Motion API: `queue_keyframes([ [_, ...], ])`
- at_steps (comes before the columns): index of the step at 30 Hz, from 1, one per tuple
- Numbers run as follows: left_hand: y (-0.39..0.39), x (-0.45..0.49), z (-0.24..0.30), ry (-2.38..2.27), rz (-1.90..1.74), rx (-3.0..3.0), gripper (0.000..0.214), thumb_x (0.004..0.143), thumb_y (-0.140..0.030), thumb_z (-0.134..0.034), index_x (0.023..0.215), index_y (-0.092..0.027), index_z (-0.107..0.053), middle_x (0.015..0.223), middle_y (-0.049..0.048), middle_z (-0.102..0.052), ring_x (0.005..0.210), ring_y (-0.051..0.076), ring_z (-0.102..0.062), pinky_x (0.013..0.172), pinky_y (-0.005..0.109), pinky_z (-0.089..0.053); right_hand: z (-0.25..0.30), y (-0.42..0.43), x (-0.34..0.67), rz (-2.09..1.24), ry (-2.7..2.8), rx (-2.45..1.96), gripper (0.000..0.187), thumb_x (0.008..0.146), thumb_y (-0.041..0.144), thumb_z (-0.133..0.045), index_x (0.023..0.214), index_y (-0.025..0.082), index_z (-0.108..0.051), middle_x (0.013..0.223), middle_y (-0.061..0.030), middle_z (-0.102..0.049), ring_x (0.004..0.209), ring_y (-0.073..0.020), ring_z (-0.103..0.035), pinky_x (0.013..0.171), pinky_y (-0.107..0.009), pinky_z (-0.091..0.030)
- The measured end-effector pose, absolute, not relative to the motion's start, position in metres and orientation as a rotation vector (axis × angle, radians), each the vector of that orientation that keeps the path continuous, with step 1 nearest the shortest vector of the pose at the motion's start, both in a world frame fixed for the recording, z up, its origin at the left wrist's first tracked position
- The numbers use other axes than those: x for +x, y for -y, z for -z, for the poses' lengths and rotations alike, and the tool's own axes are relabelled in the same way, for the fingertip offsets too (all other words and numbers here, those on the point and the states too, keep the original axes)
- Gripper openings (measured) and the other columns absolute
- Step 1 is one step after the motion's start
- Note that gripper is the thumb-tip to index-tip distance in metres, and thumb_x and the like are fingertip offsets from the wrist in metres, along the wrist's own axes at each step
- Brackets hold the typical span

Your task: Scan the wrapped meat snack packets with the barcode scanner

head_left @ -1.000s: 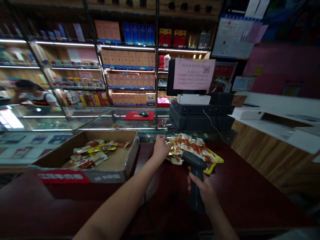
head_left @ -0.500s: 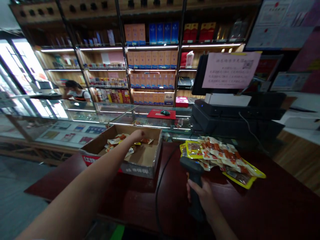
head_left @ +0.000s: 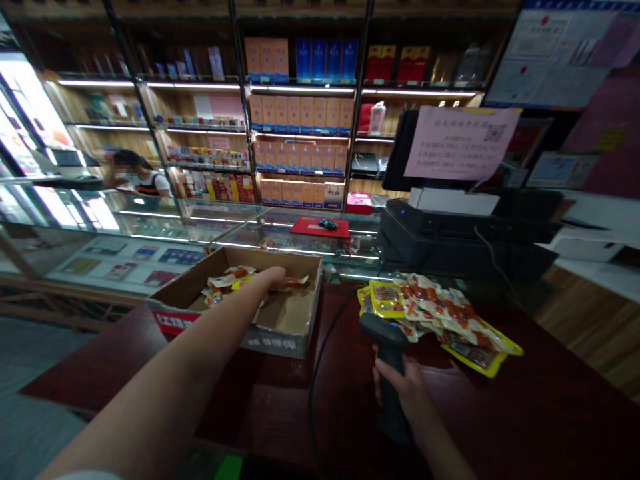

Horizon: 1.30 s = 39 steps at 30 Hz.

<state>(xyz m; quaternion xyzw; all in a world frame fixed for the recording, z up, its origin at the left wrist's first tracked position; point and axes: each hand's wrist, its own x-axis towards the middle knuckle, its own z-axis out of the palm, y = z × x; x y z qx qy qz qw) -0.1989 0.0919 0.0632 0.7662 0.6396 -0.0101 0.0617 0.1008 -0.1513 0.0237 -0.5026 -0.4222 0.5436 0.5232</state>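
My left hand (head_left: 274, 277) is down inside an open cardboard box (head_left: 309, 313). Its fingers are curled, largely hidden behind the hand, on a sealed snack packet (head_left: 296, 282) whose end sticks out to the right. More packets with reddish-brown contents (head_left: 220, 285) lie in the box's left part, partly behind my forearm. My right hand (head_left: 406, 387) is wrapped round the handle of a black barcode scanner (head_left: 385, 333), held upright over the table. Just beyond the scanner, a heap of clear and yellow-edged snack packets (head_left: 435, 303) rests on the tabletop.
A black cable (head_left: 320, 360) runs across the dark red table (head_left: 270, 393). Behind stand a glass counter with a mouse (head_left: 327, 224) on a red pad, and a monitor bearing a pink sheet (head_left: 460, 143). A person (head_left: 143, 177) sits at the far left.
My left hand has shifted slightly lower in the box, and the packet by its fingers lies at a changed angle. The view has turned slightly. My right hand keeps the scanner in place.
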Motion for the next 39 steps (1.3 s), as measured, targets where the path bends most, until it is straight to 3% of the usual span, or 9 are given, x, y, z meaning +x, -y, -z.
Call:
queue_keyframes([
  [3, -0.082, -0.201, -0.08, -1.989, 0.027, 2.244, 0.029, 0.069, -0.033, -0.062, 0.078, -0.006, -0.067, 0.078, 0.0161, -0.067, 0.082, 0.027, -0.062, 0.073, 0.032, -0.045, -0.025, 0.152, 0.101, -1.3, 1.015, -1.205, 0.041, 0.066, 0.043, -0.067, 0.093, 0.016, -0.052, 0.052, 0.006, -0.055, 0.037, -0.0101, -0.049, 0.035, -0.021, -0.04],
  [6, -0.067, -0.205, -0.097, -1.949, -0.249, 2.002, 0.024, 0.069, -0.032, -0.061, 0.072, -0.009, -0.065, 0.067, 0.0099, -0.065, 0.067, 0.023, -0.062, 0.062, 0.029, -0.045, -0.024, 0.153, 0.103, -1.299, 1.01, -1.21, 0.04, 0.067, 0.042, -0.067, 0.093, 0.016, -0.051, 0.053, 0.0057, -0.055, 0.038, -0.0103, -0.05, 0.035, -0.021, -0.041],
  [11, -0.026, -0.19, -0.113, -1.27, -0.877, 1.377, 0.014, 0.067, -0.023, -0.064, 0.076, -0.012, -0.062, 0.061, 0.0031, -0.063, 0.053, 0.015, -0.058, 0.055, 0.026, -0.046, -0.02, 0.155, 0.104, -1.304, 0.991, -1.208, 0.039, 0.067, 0.041, -0.067, 0.094, 0.016, -0.051, 0.052, 0.0059, -0.056, 0.038, -0.0109, -0.051, 0.035, -0.022, -0.041],
  [15, 0.016, -0.15, -0.113, -0.745, -0.992, 1.081, 0.017, 0.074, -0.021, -0.058, 0.086, -0.01, -0.062, 0.075, 0.0095, -0.069, 0.068, 0.018, -0.065, 0.069, 0.031, -0.05, -0.019, 0.156, 0.103, -1.311, 0.981, -1.198, 0.039, 0.067, 0.042, -0.067, 0.093, 0.017, -0.052, 0.052, 0.0058, -0.056, 0.037, -0.0106, -0.05, 0.035, -0.022, -0.041],
  [19, 0.049, -0.099, -0.092, -0.537, -0.899, 0.86, 0.025, 0.08, -0.026, -0.052, 0.091, -0.005, -0.06, 0.085, 0.0166, -0.069, 0.082, 0.025, -0.066, 0.079, 0.039, -0.05, -0.02, 0.158, 0.107, -1.289, 0.944, -1.219, 0.04, 0.065, 0.042, -0.069, 0.091, 0.017, -0.052, 0.052, 0.0057, -0.057, 0.039, -0.0112, -0.051, 0.037, -0.022, -0.042],
  [23, 0.058, -0.053, -0.05, -0.482, -1.108, 0.683, 0.018, 0.08, -0.026, -0.057, 0.09, -0.011, -0.057, 0.087, 0.0127, -0.069, 0.08, 0.022, -0.067, 0.078, 0.038, -0.051, -0.022, 0.163, 0.115, -1.258, 0.912, -1.221, 0.043, 0.066, 0.043, -0.069, 0.095, 0.017, -0.053, 0.054, 0.0056, -0.057, 0.04, -0.0109, -0.051, 0.038, -0.022, -0.043],
  [29, 0.04, -0.03, 0.005, -0.518, -1.286, 0.448, 0.023, 0.083, -0.015, -0.053, 0.105, -0.021, -0.053, 0.096, 0.0033, -0.066, 0.081, 0.013, -0.065, 0.077, 0.032, -0.05, -0.02, 0.173, 0.115, -1.276, 1.027, -1.229, 0.039, 0.068, 0.044, -0.066, 0.093, 0.017, -0.051, 0.053, 0.0054, -0.056, 0.039, -0.0108, -0.051, 0.037, -0.022, -0.042],
  [39, 0.04, -0.033, 0.01, -0.503, -1.298, 0.535, 0.024, 0.081, -0.019, -0.057, 0.105, -0.022, -0.053, 0.108, 0.0037, -0.064, 0.102, 0.018, -0.06, 0.093, 0.038, -0.043, -0.01, 0.176, 0.11, -1.281, 1.012, -1.287, 0.04, 0.068, 0.045, -0.065, 0.093, 0.016, -0.053, 0.054, 0.0052, -0.056, 0.039, -0.0118, -0.052, 0.037, -0.022, -0.042],
])
